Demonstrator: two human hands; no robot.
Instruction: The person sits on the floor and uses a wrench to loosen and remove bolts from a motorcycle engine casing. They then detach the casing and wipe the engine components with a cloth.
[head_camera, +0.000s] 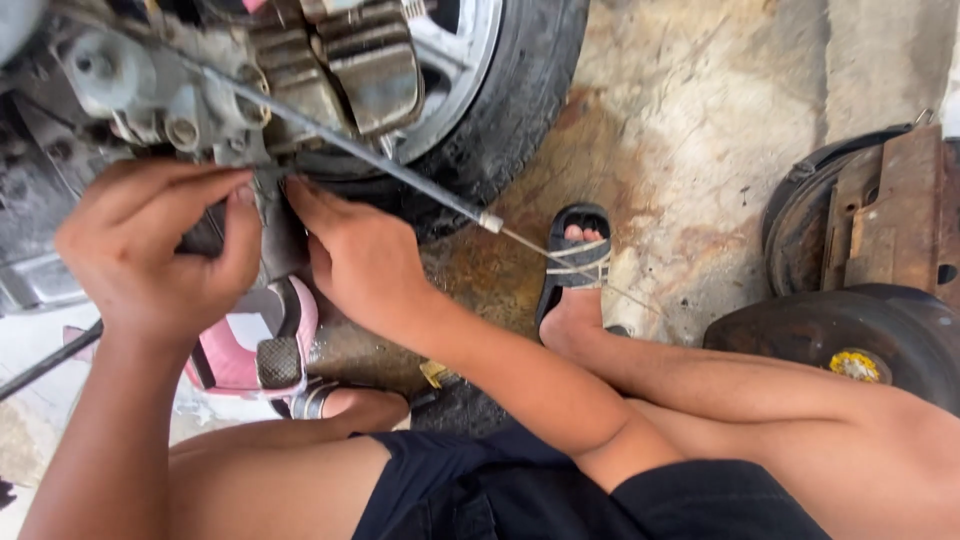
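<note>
My left hand and my right hand both reach up under the grey engine block of a motorbike. Their fingertips meet at a dark part low on the engine, and the fingers hide what they pinch. A thin grey cable with a white end cap runs diagonally from the engine over my right hand toward my sandalled foot. The rear tyre stands just behind my right hand.
A pink body panel and a ribbed footpeg sit below my hands. A rusty metal box and a black wheel lie at the right on stained concrete. My knees and dark shorts fill the bottom.
</note>
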